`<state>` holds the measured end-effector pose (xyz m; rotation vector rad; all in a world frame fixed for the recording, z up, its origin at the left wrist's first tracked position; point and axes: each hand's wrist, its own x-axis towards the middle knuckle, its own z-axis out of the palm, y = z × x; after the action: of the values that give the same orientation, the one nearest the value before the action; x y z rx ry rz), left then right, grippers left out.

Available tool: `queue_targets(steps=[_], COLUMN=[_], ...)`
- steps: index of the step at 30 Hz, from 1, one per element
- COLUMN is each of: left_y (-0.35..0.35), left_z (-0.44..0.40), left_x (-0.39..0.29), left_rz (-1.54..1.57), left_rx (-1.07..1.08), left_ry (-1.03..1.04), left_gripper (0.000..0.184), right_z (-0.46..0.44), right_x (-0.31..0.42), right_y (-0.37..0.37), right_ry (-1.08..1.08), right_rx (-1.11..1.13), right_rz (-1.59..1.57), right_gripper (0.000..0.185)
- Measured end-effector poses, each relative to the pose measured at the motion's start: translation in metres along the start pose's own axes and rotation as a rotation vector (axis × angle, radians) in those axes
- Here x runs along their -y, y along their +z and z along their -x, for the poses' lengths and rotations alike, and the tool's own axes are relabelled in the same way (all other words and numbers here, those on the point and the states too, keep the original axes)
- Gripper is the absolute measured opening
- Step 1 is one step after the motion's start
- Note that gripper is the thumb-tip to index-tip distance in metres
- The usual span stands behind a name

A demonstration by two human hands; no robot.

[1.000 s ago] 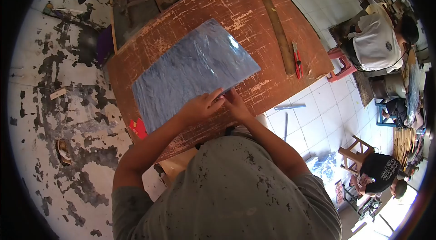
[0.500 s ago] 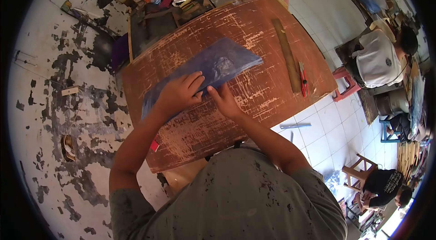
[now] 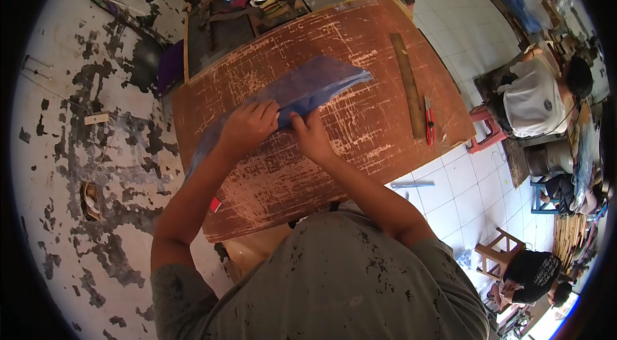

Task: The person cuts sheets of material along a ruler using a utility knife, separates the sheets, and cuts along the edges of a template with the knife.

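Observation:
A translucent blue plastic sheet (image 3: 308, 83), apparently folded in layers, is held at its near edge above the scratched brown table (image 3: 257, 198). My left hand (image 3: 249, 126) grips that edge with its fingers bent over the plastic. Close beside it, my right hand (image 3: 311, 137) pinches the same edge, its thumb on top and the other fingers mostly hidden underneath. Between the hands the plastic bulges in a darker blue fold. The sheet's left end narrows behind my left forearm.
Right of the sheet lie a long brown strip (image 3: 409, 86) and a red-handled cutter (image 3: 429, 123). A cluttered bench (image 3: 257, 15) adjoins the table's far side. Two people sit at the right, one in a white shirt (image 3: 532, 97), with a wooden stool (image 3: 499, 254) nearby.
The near edge of the plastic has been lifted and bent up between my hands. My left hand has drawn slightly left, its fingers now closed on the edge.

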<state>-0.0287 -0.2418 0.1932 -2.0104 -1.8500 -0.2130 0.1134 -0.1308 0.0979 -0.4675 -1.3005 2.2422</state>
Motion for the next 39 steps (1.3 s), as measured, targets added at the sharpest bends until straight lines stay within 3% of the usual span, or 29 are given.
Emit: queue_targets(steps=[3, 6, 8, 10, 12, 15, 17, 18, 20, 24, 26, 28, 32, 33, 34, 37, 39], left_y=[0.001, 0.005, 0.019, 0.007, -0.001, -0.005, -0.007, -0.008, -0.009, -0.029, -0.037, -0.085, -0.191, -0.216, -0.249, -0.333, -0.374], left_z=[0.001, 0.001, -0.005, -0.018, -0.026, -0.030, -0.032, -0.034, -0.042, -0.050, -0.032, -0.021, 0.034, 0.052, 0.074, 0.141, 0.193], left_x=[0.000, 0.012, 0.048, 0.061, 0.066, 0.068, 0.079, 0.088, 0.113, 0.133, 0.159, 0.168, 0.181, 0.177, 0.177, 0.149, 0.127], left_rz=[-0.042, -0.101, -0.327, -0.195, -0.069, 0.011, 0.049, 0.048, 0.121, 0.080, -0.001, 0.095, 0.100, 0.122, 0.020, -0.286, -0.414], left_rx=[0.012, 0.044, 0.007, -0.023, -0.065, -0.096, 0.025, 0.022, 0.218, 0.251, 0.009, 0.035, -0.172, -0.337, -0.338, -0.581, -0.707], left_ry=[-0.054, -0.243, -0.338, -0.307, -0.267, -0.198, -0.470, -0.478, -0.484, -0.565, -0.476, -0.613, -0.826, -0.815, -0.982, -1.128, -1.110], left_gripper=[0.024, 0.022, 0.022, 0.026, 0.030, 0.037, 0.045, 0.045, 0.048, 0.051, 0.051, 0.050, 0.048, 0.045, 0.046, 0.050, 0.049], right_z=[-0.003, 0.008, 0.010, 0.021, 0.035, 0.048, 0.059, 0.067, 0.075, 0.083, 0.085, 0.086, 0.079, 0.075, 0.070, 0.046, 0.021], right_x=[0.003, 0.006, -0.030, -0.036, -0.019, -0.043, -0.053, -0.058, -0.080, -0.136, -0.130, -0.119, -0.089, -0.083, -0.077, -0.060, -0.053], right_y=[0.003, 0.008, -0.013, -0.019, -0.016, -0.034, -0.046, -0.053, -0.075, -0.122, -0.130, -0.132, -0.133, -0.132, -0.131, -0.120, -0.105], right_ry=[0.027, 0.075, 0.118, 0.162, 0.190, 0.300, 0.393, 0.488, 0.522, 0.546, 0.518, 0.494, 0.396, 0.381, 0.381, 0.342, 0.260], right_rx=[-0.008, -0.107, -0.108, -0.105, -0.130, -0.180, -0.223, -0.270, -0.249, -0.147, -0.124, -0.111, -0.174, -0.191, -0.184, -0.147, -0.033], right_rz=[-0.024, 0.051, 0.161, 0.279, -0.103, -0.239, -0.310, -0.377, -0.417, -0.392, -0.382, -0.376, -0.351, -0.325, -0.325, -0.286, -0.284], right_gripper=[0.056, 0.058, 0.055, 0.053, 0.054, 0.057, 0.058, 0.060, 0.061, 0.057, 0.055, 0.053, 0.038, 0.035, 0.035, 0.036, 0.031])
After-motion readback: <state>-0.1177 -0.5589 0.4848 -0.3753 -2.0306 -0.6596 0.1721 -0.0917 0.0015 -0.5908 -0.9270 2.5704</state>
